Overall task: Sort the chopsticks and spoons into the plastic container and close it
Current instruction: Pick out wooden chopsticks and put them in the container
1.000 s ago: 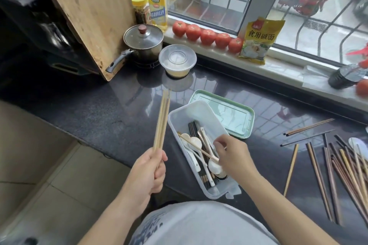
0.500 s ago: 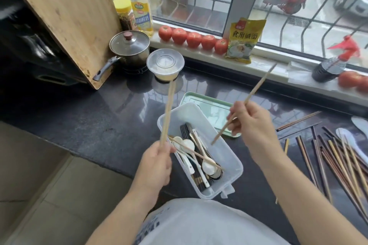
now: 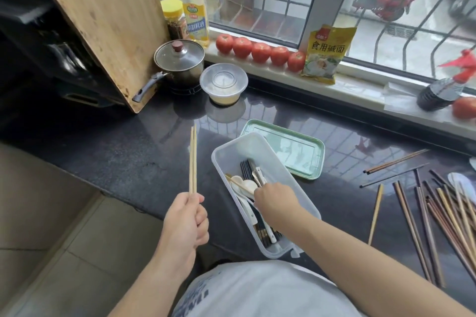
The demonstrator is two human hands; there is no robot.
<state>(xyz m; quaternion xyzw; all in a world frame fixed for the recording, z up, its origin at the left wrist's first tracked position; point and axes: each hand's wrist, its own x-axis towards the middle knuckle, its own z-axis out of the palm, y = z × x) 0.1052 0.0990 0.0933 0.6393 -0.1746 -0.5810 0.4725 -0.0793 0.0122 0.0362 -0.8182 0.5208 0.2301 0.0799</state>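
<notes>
Left hand [image 3: 186, 219]: we see it curled round the lower ends of a pale chopstick pair [image 3: 192, 159], held upright over the counter edge, left of the box.
Right hand [image 3: 277, 202]: we see it reaching down into the box with fingers bent among the utensils; we cannot tell whether they grip anything.
Box [image 3: 301, 188]: translucent plastic, open, on the dark counter [image 3: 116, 152]; its near end juts over the counter edge. Inside lie white spoons [image 3: 247, 185], dark chopsticks and one pale chopstick laid across.
Loose chopsticks [image 3: 438, 216]: we see a spread of brown and pale sticks on the counter, right of the box and apart from it.
Lid [image 3: 296, 152]: green, lying flat just behind the box, partly covered by the box's far corner.
Round tub [image 3: 223, 83]: clear, lidded, farther back, beside a lidded pot [image 3: 180, 60].
Board [image 3: 108, 15]: wooden, leaning at far left.
Sill: five tomatoes [image 3: 260, 52] in a row; a yellow packet [image 3: 327, 53] printed 食用碱面; an oil bottle [image 3: 194, 8] whose yellow label we cannot read; a yellow-capped jar [image 3: 173, 19].
</notes>
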